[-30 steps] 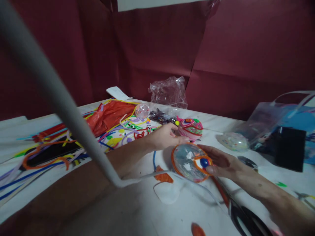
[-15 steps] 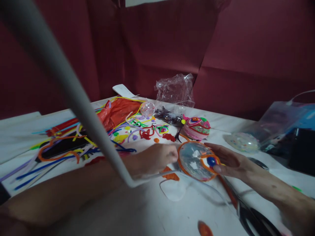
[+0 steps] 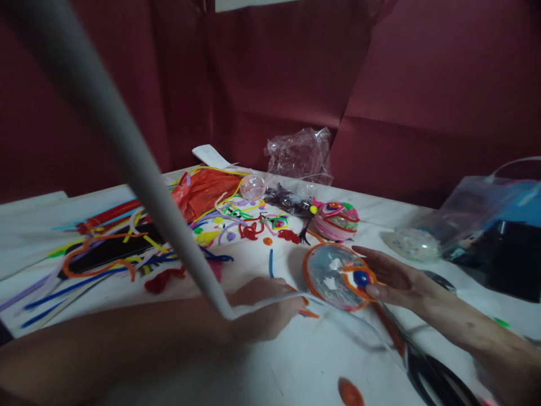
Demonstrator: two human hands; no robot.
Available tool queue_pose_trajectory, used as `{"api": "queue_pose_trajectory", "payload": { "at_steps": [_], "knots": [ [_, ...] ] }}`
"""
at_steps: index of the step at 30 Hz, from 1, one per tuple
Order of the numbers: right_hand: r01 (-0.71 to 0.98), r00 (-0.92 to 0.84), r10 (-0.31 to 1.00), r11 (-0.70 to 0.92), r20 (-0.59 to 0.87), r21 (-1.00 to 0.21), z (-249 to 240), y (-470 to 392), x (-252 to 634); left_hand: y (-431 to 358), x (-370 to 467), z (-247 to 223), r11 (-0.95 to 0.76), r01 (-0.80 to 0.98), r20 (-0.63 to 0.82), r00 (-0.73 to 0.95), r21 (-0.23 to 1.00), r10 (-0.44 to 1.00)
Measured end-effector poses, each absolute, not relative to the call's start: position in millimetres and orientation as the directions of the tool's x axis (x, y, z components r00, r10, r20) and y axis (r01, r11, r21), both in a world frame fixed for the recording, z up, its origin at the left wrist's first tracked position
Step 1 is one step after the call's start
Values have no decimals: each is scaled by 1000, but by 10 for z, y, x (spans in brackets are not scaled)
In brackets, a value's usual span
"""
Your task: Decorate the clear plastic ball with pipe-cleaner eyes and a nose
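Note:
A clear ball rimmed in orange, with an orange, white and blue eye shape on its side, is held at its right edge by my right hand, thumb on the eye. Left of it my left hand is low over the white table, fingers bent down around a small orange piece whose tip sticks out. A white cord crosses in front of that hand, and motion blurs it. Black-handled scissors lie beneath the right wrist.
Pipe cleaners and a red plastic bag spread over the left. Behind stand a pink-wrapped ball and a clear bag. A grey pole slants across the left. An orange oval lies near the front.
My left hand has moved down and away from the ball's left edge, onto the orange piece on the table. My right hand still holds the ball in nearly the same place.

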State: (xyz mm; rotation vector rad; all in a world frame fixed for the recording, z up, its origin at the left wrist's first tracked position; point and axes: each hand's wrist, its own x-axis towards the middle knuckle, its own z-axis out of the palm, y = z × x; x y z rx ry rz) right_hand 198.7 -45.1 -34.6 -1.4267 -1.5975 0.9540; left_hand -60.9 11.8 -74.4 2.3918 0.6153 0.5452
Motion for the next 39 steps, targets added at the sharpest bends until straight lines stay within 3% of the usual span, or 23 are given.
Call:
{"api": "queue_pose_trajectory", "payload": {
  "at_steps": [6,13,23,31,39],
  "knots": [
    [460,-34,998,60,50,-886,-374,-475,2017,482,-609,-502,-510,307,137,738,803,660],
    [469,-18,998,61,60,-881,-345,-509,2036,622,-369,-211,-346,105,177,703,932,689],
    [468,22,998,47,64,-882,-324,-502,2014,670,-114,-273,-188,-111,209,725,976,657],
    [493,98,989,49,111,-869,-226,-486,1824,645,-75,-370,-143,-125,190,685,982,703],
    [555,109,992,-3,69,-832,-313,-458,1737,543,-58,-432,-192,-131,230,653,973,722]
  ]
}}
